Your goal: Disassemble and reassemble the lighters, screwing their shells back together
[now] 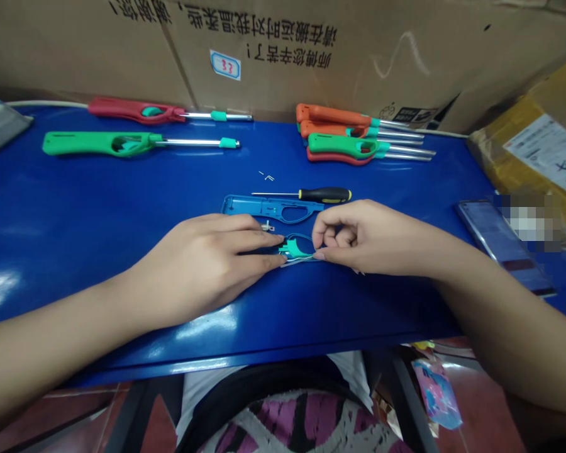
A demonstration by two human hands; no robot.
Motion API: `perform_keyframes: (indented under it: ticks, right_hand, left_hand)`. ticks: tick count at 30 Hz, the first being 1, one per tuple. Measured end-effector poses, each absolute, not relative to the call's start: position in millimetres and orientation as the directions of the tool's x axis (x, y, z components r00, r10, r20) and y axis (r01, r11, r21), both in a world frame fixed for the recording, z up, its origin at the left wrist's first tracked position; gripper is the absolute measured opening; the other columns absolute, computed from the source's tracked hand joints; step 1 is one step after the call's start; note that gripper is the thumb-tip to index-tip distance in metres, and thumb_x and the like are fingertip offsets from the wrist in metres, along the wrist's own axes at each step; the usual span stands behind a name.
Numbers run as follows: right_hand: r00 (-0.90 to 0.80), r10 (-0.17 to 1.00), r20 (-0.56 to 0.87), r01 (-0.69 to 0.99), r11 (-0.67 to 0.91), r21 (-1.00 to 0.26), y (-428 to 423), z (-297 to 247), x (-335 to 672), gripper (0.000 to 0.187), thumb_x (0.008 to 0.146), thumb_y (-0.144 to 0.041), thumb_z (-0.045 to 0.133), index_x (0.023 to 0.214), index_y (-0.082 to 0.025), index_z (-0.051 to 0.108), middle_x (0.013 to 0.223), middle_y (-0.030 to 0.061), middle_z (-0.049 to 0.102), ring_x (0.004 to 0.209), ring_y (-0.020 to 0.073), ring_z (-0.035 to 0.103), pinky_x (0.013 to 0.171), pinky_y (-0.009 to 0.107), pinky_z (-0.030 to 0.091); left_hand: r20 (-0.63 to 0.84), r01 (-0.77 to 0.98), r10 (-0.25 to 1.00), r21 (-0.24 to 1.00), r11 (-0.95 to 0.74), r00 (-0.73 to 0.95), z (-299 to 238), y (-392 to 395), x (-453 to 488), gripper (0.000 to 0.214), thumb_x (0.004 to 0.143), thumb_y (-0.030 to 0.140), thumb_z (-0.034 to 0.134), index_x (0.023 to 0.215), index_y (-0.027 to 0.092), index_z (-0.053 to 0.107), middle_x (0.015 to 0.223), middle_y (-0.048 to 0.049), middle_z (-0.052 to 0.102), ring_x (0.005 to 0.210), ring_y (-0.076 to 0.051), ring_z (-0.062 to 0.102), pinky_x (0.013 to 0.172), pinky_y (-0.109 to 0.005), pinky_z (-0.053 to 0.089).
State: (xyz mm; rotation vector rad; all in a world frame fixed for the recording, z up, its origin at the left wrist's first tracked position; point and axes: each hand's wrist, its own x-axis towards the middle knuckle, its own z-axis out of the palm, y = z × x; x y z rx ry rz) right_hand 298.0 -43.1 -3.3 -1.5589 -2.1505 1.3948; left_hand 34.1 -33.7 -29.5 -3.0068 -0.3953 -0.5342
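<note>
My left hand [212, 261] lies over a blue lighter shell half [303, 238] and holds it against the table, covering much of it. Its fingertips rest by the teal trigger [293, 248] inside the shell; the thumb is hidden. At the shell's right end, my right hand [353, 236] pinches the tip of a thin pale wire [302, 258] between thumb and forefinger, the other fingers curled. Just beyond lies a second blue shell half [249, 206], its inside facing up. A small whitish part [268, 227] sits beside the left fingers.
A black-and-yellow screwdriver [325, 194] and small metal bits [268, 177] lie behind the shells. Farther back are a red lighter [136, 112], a green lighter [101, 143] and a lighter stack [342, 145]. A cardboard box [273, 82] borders the rear; a phone [504, 248] lies right.
</note>
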Motion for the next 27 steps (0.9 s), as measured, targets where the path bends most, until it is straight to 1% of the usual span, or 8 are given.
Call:
perform_keyframes:
  ticks: [2,5,8,10,12,15,20,27]
  right_hand:
    - [-0.488,0.806,-0.335,0.675,0.104,-0.731,-44.6,-2.0,299.3,0.005,0.083,-0.015,0.065,0.084,-0.02,0.063,0.056,-0.0089,0.052,0.046,0.0062,0.046,0.047,0.021,0.036]
    - [-0.603,0.778,-0.18,0.636,0.331,-0.697,-47.9,-2.6,299.3,0.011,0.086,-0.019,0.067,0.096,-0.02,0.064,0.069,-0.0068,0.056,0.052,0.0065,0.047,0.052,0.022,0.038]
    - [-0.733,0.679,-0.029,0.552,0.57,-0.608,-49.7,-8.9,296.6,0.015,0.09,-0.02,0.068,0.104,-0.021,0.063,0.092,-0.0012,0.061,0.072,0.0096,0.055,0.065,0.024,0.042]
    - [-0.779,0.626,0.02,0.507,0.65,-0.566,-49.3,-14.2,294.5,0.01,0.093,-0.017,0.064,0.102,-0.02,0.063,0.102,0.0017,0.061,0.087,0.0123,0.059,0.075,0.025,0.043]
    - [-0.789,0.613,0.046,0.49,0.672,-0.555,-48.5,-17.8,293.2,0.006,0.095,-0.015,0.061,0.099,-0.019,0.062,0.101,0.0021,0.061,0.091,0.0127,0.058,0.078,0.025,0.042]
    - [-0.758,0.649,0.074,0.507,0.656,-0.559,-48.3,-18.0,293.1,0.003,0.095,-0.015,0.06,0.095,-0.018,0.059,0.093,0.0004,0.06,0.078,0.0103,0.055,0.071,0.023,0.041]
    - [-0.671,0.738,0.073,0.572,0.577,-0.583,-51.3,-13.2,294.1,0.007,0.095,-0.015,0.059,0.091,-0.019,0.055,0.079,-0.0037,0.058,0.06,0.0073,0.048,0.059,0.022,0.037]
    - [-0.69,0.72,0.069,0.534,0.572,-0.623,-50.6,-5.2,297.5,0.012,0.092,-0.011,0.058,0.085,-0.019,0.053,0.077,-0.0028,0.058,0.065,0.0086,0.053,0.061,0.023,0.04]
  left_hand:
    - [0.339,0.264,0.245,-0.008,-0.965,0.908,-29.0,-33.8,35.3,0.029,0.104,0.024,0.049,0.114,0.021,0.076,0.117,-0.0066,0.076,0.104,-0.026,0.072,0.085,-0.042,0.063]
    - [0.331,0.273,0.256,-0.007,-0.962,0.908,-27.9,-34.5,37.0,0.03,0.104,0.025,0.047,0.112,0.021,0.076,0.111,-0.0079,0.076,0.1,-0.027,0.071,0.078,-0.04,0.063]
    - [0.335,0.279,0.26,-0.007,-0.96,0.905,-27.4,-35.0,37.8,0.032,0.105,0.025,0.046,0.11,0.02,0.076,0.107,-0.0082,0.076,0.098,-0.027,0.07,0.077,-0.039,0.062]
    - [0.341,0.282,0.266,0.003,-0.959,0.902,-27.8,-35.1,37.6,0.031,0.104,0.024,0.046,0.109,0.019,0.076,0.107,-0.008,0.076,0.098,-0.026,0.07,0.078,-0.04,0.062]
    - [0.343,0.282,0.27,0.016,-0.959,0.9,-28.7,-35.1,37.0,0.031,0.104,0.024,0.046,0.11,0.019,0.076,0.108,-0.0078,0.076,0.098,-0.026,0.07,0.08,-0.04,0.062]
    - [0.337,0.282,0.274,0.026,-0.959,0.901,-29.7,-35.2,36.1,0.029,0.104,0.024,0.048,0.111,0.019,0.075,0.111,-0.0075,0.076,0.101,-0.026,0.069,0.083,-0.04,0.061]
    - [0.326,0.288,0.273,0.001,-0.958,0.905,-28.8,-36.4,36.8,0.028,0.103,0.023,0.049,0.109,0.019,0.076,0.114,-0.0068,0.076,0.099,-0.026,0.068,0.083,-0.04,0.06]
    - [0.3,0.3,0.282,-0.015,-0.954,0.911,-26.7,-37.8,37.2,0.026,0.103,0.022,0.049,0.108,0.019,0.075,0.113,-0.0066,0.076,0.098,-0.025,0.068,0.083,-0.038,0.058]
